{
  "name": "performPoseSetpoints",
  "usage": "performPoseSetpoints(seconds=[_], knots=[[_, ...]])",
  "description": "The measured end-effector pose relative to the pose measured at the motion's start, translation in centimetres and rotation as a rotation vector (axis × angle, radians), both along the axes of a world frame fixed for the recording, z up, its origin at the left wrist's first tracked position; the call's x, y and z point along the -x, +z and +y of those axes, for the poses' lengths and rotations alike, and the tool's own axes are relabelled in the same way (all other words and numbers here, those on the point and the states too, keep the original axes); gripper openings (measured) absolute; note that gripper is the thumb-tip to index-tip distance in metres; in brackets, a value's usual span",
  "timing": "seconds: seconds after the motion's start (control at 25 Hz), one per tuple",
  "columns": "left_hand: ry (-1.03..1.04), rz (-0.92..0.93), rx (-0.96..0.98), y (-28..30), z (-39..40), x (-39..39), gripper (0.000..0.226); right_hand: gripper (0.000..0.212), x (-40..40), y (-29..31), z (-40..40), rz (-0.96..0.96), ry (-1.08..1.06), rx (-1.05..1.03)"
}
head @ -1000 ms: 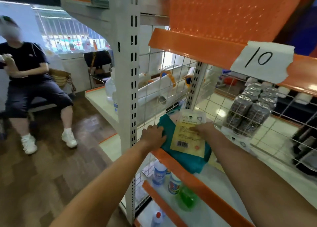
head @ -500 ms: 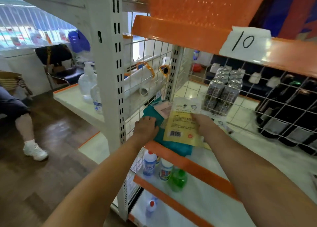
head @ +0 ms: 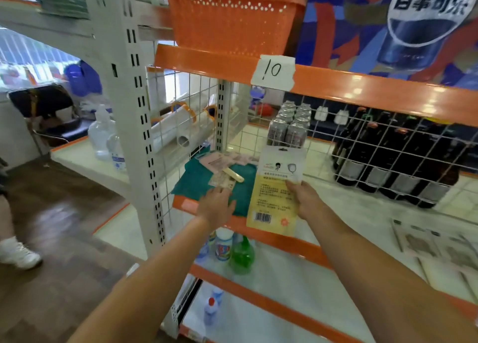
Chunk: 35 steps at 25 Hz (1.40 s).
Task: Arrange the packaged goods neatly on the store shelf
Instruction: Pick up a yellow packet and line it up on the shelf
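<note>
My right hand (head: pixel 305 197) pinches a flat yellow and white packet (head: pixel 274 187) with a barcode, holding it upright above the front edge of the shelf (head: pixel 333 203). My left hand (head: pixel 216 206) rests flat on a teal package (head: pixel 207 182) lying at the shelf's left end. On the teal package lie pink packets (head: pixel 219 160) and a small pale packet (head: pixel 226 179) with a cream stick.
A six-pack of cans (head: pixel 289 126) and dark bottles (head: pixel 393 159) stand behind a wire grid. Flat packets (head: pixel 434 247) lie on the shelf at right. An orange basket (head: pixel 230 19) sits on the shelf above. Spray bottles (head: pixel 232 249) stand below. A white upright (head: pixel 134 109) rises at left.
My right hand lifted the yellow packet off the teal package and moved it right, uncovering the pink packets. My left hand stayed on the teal package. The view swung right.
</note>
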State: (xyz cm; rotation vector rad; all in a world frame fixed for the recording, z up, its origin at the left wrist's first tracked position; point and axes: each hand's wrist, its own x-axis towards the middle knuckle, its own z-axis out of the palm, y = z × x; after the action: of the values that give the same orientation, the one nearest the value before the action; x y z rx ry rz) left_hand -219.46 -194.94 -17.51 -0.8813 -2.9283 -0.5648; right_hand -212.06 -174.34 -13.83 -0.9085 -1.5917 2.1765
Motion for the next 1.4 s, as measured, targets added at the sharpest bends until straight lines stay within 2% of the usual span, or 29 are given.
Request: performPoseSetpoints(seconds=[0.2,0.36,0.44,0.64,0.76,0.92,1.04,1.2,1.4], knots=[[-0.055,0.015,0.113,-3.3,-0.9,-7.1,0.035,0.034,-6.3,-3.0,-1.3,-0.02,-0.028,0.064],[-0.054,-0.024,0.06,-5.8,-2.4,-11.6,0.051,0.015,-11.0,-5.7,-3.3,0.046,-0.016,0.162],[-0.038,-0.04,0.067,-6.8,-2.7,-13.1,0.041,0.013,-13.0,-7.6,-4.5,0.04,-0.01,0.192],[-0.072,-0.148,0.006,-8.3,-3.0,-15.2,0.036,0.015,-16.0,-10.9,-6.5,-0.023,-0.067,0.26],[-0.054,-0.216,-0.054,-8.7,-4.0,-16.2,0.034,0.025,-16.5,-12.4,-8.0,-0.062,-0.126,0.285],[-0.041,-0.373,-0.119,-10.9,-6.8,-16.2,0.031,0.03,-16.1,-13.2,-11.2,-0.041,-0.163,0.347],[0.004,-0.489,-0.158,-13.4,-9.5,-15.4,0.04,0.033,-15.9,-13.7,-13.8,-0.035,-0.145,0.349],[0.048,-0.664,-0.269,-12.8,-12.1,-16.5,0.036,0.029,-16.5,-14.9,-16.8,-0.059,-0.162,0.372],[0.104,-0.974,-0.379,-12.2,-14.0,-18.1,0.034,0.023,-18.0,-16.1,-19.0,-0.025,-0.26,0.473]])
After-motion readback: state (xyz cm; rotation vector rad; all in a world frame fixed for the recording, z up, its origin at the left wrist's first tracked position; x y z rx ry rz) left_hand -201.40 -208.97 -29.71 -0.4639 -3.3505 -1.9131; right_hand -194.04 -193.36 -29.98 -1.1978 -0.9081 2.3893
